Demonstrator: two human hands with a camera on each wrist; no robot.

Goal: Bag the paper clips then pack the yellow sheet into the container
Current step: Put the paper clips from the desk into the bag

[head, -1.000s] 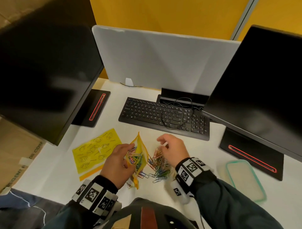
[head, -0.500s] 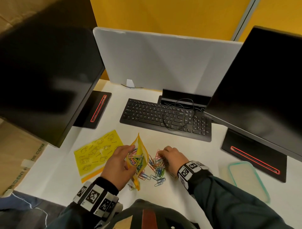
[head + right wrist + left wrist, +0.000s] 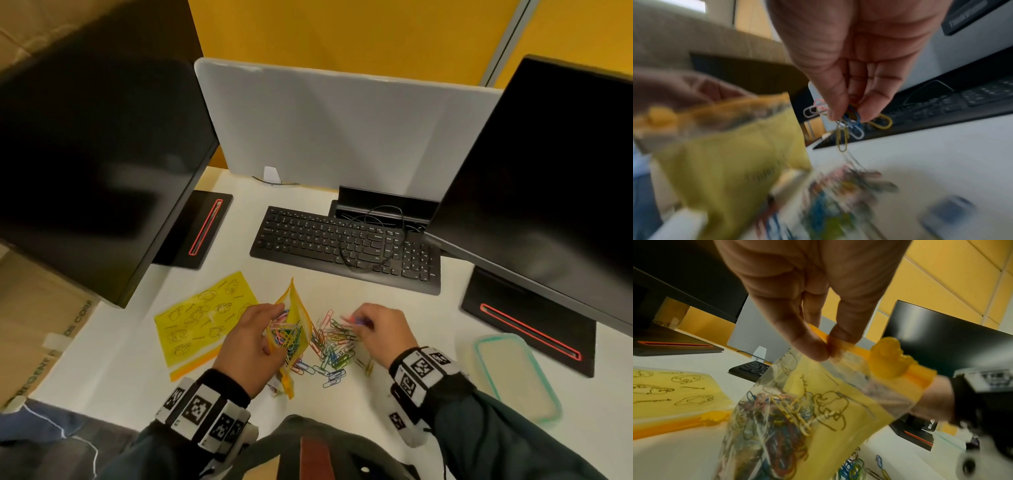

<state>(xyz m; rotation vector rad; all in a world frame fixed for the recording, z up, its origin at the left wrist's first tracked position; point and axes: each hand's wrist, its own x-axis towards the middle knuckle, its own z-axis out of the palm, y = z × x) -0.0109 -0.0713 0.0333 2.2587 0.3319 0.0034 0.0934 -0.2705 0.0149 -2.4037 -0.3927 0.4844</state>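
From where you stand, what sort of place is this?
Most likely an office desk in a partitioned cubicle: a black computer keyboard sits between two dark monitors, the left and the right, and a grey divider screen stands behind them against a yellow wall.

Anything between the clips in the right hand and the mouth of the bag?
Nothing visible. The right hand pinches a few clips just right of the bag, which the left hand holds upright, mouth open. Only the loose pile lies on the desk below the path.
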